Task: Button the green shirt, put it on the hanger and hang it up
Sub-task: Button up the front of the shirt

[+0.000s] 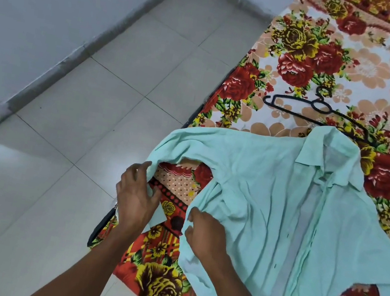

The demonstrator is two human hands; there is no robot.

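The green shirt (270, 200) lies unbuttoned at the bed (360, 59) edge, hanger (296, 113) beyond its collar. The left hand (134, 197) pinches the sleeve; the right hand (207, 236) pinches the side hem. A hard tug might drag it floorward.

Green shirt (270, 200) spread front-up on flowered bed (375, 62), placket unbuttoned. Black hanger (320, 112) just beyond shirt collar. Left hand (135, 194) pinches shirt sleeve cuff; right hand (207, 236) grips shirt side edge.

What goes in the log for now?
shirt: flat, unbuttoned | left hand: sleeve cuff | right hand: side edge | hanger: bare, bed
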